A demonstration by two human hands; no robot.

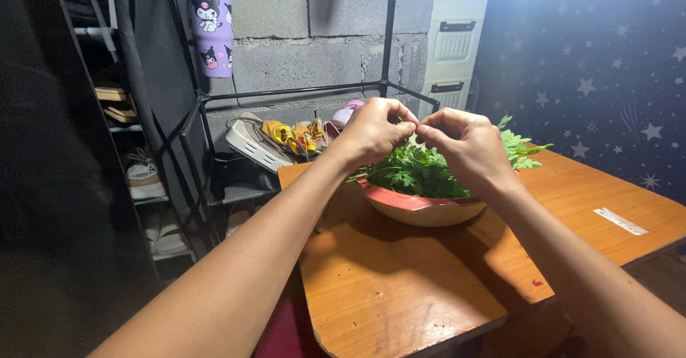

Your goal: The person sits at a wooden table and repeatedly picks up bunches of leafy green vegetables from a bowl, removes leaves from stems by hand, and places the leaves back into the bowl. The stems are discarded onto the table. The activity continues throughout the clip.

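Fingers (406, 126) of left hand (373, 131) and right hand (464, 143) pinched together on a thin sprig above the red bowl (421, 208) on the tabletop (400, 294), leafy greens (421, 168) there mostly unstripped, seemingly early.

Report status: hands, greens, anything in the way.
Left hand and right hand pinching a leafy sprig. Below, pink bowl of greens. Nothing between.

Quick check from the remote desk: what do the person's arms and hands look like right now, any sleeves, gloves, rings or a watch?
Both arms are bare from the bottom edge of the picture up to the wrists; no sleeve shows. The left hand and the right hand wear no gloves. No ring, watch or bracelet shows on the sides facing the camera. The fingernails look short and unpainted, though they are small in this view.
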